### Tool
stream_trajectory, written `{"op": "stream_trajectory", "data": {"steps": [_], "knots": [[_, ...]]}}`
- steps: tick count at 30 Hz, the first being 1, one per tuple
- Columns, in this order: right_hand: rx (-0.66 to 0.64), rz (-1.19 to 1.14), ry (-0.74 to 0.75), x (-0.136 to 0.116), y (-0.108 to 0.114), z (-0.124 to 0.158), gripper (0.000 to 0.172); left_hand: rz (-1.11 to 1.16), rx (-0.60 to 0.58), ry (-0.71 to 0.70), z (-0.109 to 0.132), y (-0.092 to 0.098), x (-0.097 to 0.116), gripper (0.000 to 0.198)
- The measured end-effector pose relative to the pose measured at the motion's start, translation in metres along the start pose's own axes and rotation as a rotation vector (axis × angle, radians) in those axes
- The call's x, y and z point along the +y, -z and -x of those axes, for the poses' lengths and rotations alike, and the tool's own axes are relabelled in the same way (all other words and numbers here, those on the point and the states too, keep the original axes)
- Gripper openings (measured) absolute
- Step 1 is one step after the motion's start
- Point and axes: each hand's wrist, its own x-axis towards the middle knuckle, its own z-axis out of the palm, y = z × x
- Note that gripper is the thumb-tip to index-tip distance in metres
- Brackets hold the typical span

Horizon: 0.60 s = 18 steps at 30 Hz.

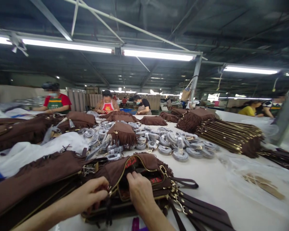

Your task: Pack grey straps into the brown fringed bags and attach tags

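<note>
A brown suede bag (144,166) with a gold zipper and patterned lining lies open in front of me on the white table (214,183). My left hand (89,194) pinches the zipper end at the bag's left side, fingers closed on it. My right hand (141,189) reaches into the bag's mouth, its fingertips curled inside the opening. Brown straps (195,208) with gold clasps trail from the bag to the right.
Brown fringed bags are piled at left (33,179), centre (122,133) and in a stack at right (231,134). Several wrapped strap bundles (178,146) lie mid-table. Clear plastic bags (255,183) sit at right. Several people work at the table's far side.
</note>
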Motion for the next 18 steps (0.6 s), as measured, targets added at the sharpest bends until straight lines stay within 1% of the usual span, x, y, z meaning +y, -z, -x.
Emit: {"op": "stream_trajectory", "data": {"steps": [1,3,5,6,8,10,11,12,13,15,16,17,18], "knots": [[-0.002,-0.018,0.023,0.001,0.001,0.001,0.024,0.104,-0.003,0.021,-0.001,-0.003,-0.001,0.026],[0.008,-0.053,0.063,0.004,0.006,0.005,0.024,0.247,0.016,0.001,-0.005,-0.006,-0.004,0.033],[0.065,-0.100,0.074,0.007,0.012,0.013,0.024,0.335,0.037,-0.017,-0.009,-0.007,-0.006,0.030],[0.114,-0.143,0.067,0.007,0.016,0.017,0.024,0.374,0.033,-0.003,-0.010,-0.007,-0.006,0.029],[0.200,-0.261,0.068,0.001,0.023,0.025,0.023,0.462,0.021,0.029,-0.011,-0.007,-0.005,0.030],[0.222,-0.358,0.109,-0.013,0.029,0.032,0.015,0.557,0.017,0.051,-0.010,-0.008,-0.003,0.035],[0.212,-0.376,0.130,-0.022,0.032,0.035,0.009,0.596,0.021,0.058,-0.009,-0.009,-0.002,0.037],[0.193,-0.377,0.141,-0.031,0.033,0.036,0.008,0.624,0.025,0.059,-0.007,-0.010,-0.001,0.037],[0.169,-0.367,0.135,-0.040,0.034,0.037,0.018,0.633,0.027,0.055,-0.005,-0.010,0.000,0.037],[0.121,-0.334,0.070,-0.057,0.030,0.037,0.038,0.589,0.020,0.041,-0.003,-0.011,-0.002,0.032],[0.096,-0.314,0.029,-0.064,0.026,0.036,0.043,0.549,0.021,0.033,-0.003,-0.012,-0.003,0.029],[0.072,-0.288,-0.012,-0.069,0.022,0.035,0.041,0.501,0.023,0.029,-0.003,-0.013,-0.005,0.027],[0.050,-0.255,-0.043,-0.072,0.016,0.034,0.036,0.447,0.023,0.035,-0.003,-0.014,-0.007,0.025]]}}
